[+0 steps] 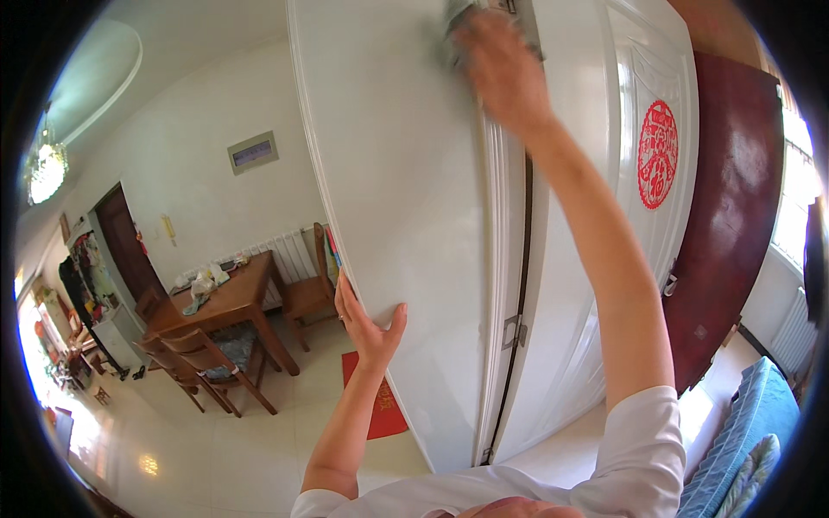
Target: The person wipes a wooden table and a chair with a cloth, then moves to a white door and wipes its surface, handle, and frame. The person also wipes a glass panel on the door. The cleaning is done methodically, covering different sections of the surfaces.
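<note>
A tall white door-frame panel (pixel 397 198) stands in front of me. Near its top my right hand (pixel 505 69), blurred by motion, presses a grey-green cloth (pixel 458 30) to the surface. Its fingers are closed over the cloth, which they partly hide. Lower down, my left hand (pixel 371 328) rests at the panel's left edge, fingers stretched along it and thumb spread over the face. It holds nothing. Right of the panel, a metal hinge (pixel 515 331) joins the frame to a white door (pixel 570 285) bearing a round red paper cutting (pixel 658 155).
To the left stand a wooden table (pixel 233 289) with bags on it and wooden chairs (pixel 207 354). A red mat (pixel 384 410) lies on the tiled floor behind the panel. At right are a dark red door (pixel 734 181) and a blue-covered bed (pixel 743 423).
</note>
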The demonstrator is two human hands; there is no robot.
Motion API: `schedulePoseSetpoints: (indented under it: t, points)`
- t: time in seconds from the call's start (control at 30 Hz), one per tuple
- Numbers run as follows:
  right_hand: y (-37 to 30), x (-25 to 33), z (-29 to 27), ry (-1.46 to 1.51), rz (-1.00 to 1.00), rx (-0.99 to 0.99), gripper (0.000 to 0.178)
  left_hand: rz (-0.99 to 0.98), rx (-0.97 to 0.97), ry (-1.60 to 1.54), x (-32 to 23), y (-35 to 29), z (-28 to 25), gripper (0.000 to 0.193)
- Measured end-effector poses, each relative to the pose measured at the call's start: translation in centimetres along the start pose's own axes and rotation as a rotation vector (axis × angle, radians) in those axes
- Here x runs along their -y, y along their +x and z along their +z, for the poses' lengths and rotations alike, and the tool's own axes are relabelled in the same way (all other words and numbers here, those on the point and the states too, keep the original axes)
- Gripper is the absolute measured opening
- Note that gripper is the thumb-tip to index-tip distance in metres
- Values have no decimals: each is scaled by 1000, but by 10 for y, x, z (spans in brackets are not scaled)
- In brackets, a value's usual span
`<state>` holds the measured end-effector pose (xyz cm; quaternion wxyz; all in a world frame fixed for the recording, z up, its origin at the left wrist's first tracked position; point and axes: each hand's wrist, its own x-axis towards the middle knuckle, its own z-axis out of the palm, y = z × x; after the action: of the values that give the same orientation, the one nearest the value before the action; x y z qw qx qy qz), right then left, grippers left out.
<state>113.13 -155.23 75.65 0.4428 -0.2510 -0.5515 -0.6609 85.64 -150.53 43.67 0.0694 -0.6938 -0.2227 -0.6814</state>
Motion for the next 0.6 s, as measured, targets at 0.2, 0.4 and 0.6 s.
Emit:
schedulePoseSetpoints:
  t: [0.2,0.4,0.6]
  points:
    - [11,-44,-19,-117,319,70,33,50,-27,-31,-1,-6,7,97]
    - [-82,11,-66,-339,110,363,32,-7,-2,-44,-5,-3,7,97]
    - [-196,110,-120,-224,161,637,35,-28,-4,-43,-2,-4,-10,98]
